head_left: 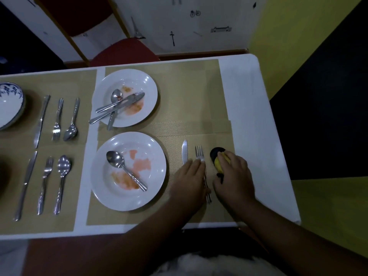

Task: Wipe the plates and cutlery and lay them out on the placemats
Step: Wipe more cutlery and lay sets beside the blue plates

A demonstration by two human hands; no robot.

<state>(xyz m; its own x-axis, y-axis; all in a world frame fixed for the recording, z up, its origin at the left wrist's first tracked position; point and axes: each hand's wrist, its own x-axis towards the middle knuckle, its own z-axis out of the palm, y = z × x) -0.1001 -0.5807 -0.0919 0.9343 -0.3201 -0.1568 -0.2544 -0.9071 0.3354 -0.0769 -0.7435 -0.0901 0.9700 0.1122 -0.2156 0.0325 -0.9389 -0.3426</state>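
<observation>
Left hand (190, 176) lies flat with straight fingers on the handle of the fork (199, 154), beside the knife (184, 152). The right hand (234, 176) grips a yellow and black sponge (218, 157) at 3 o'clock of the fork. The white surface (249, 96) carries tan placemats (189, 86). Its right edge is near, at 3 o'clock of the right hand, and its front edge is at 6 o'clock, so the open room is toward 12 o'clock, on the bare mat. The near plate (151, 192), at 9 o'clock of the left hand, is stained and holds a spoon (121, 166). The far plate (147, 82), at 12 o'clock of it, holds piled cutlery (117, 108). I judge the plates rather heavy, stiff and breakable, best taken by the rim. The steel pieces look light, smooth and slippery, best pinched at the handle.
</observation>
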